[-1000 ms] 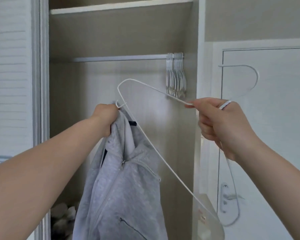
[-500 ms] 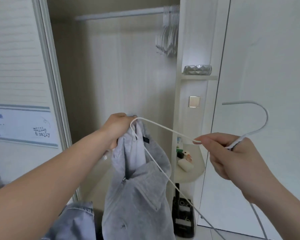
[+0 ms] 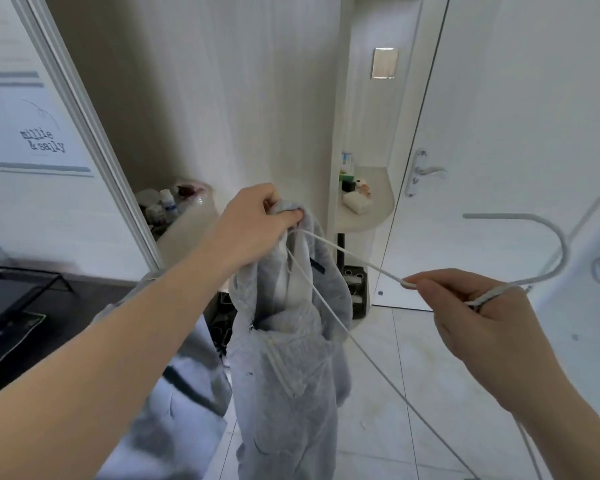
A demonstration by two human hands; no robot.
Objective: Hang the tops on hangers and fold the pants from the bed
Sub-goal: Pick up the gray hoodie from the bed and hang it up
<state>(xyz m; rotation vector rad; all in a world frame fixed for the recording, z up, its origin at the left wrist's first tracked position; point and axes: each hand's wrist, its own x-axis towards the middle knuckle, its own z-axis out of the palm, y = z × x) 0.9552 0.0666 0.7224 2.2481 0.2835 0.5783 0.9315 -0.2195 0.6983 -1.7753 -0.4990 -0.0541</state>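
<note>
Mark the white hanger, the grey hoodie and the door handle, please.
white hanger (image 3: 499, 215), head view, top of its hook
grey hoodie (image 3: 284, 393), head view, front below the collar
door handle (image 3: 430, 170), head view, its lever

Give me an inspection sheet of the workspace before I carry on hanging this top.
Surface: tiled floor; bed not in view.
Job's things: grey zip top hangs from the left hand; one end of the white wire hanger sits at its collar.
Clutter: bluish garment low left; black wire rack; small items on corner shelf; bagged items in the wardrobe.
Grippers: left hand grips the top's collar; right hand pinches the hanger below its hook.
Cables: nothing seen.
Surroundings: open wardrobe; white door with handle.
</note>
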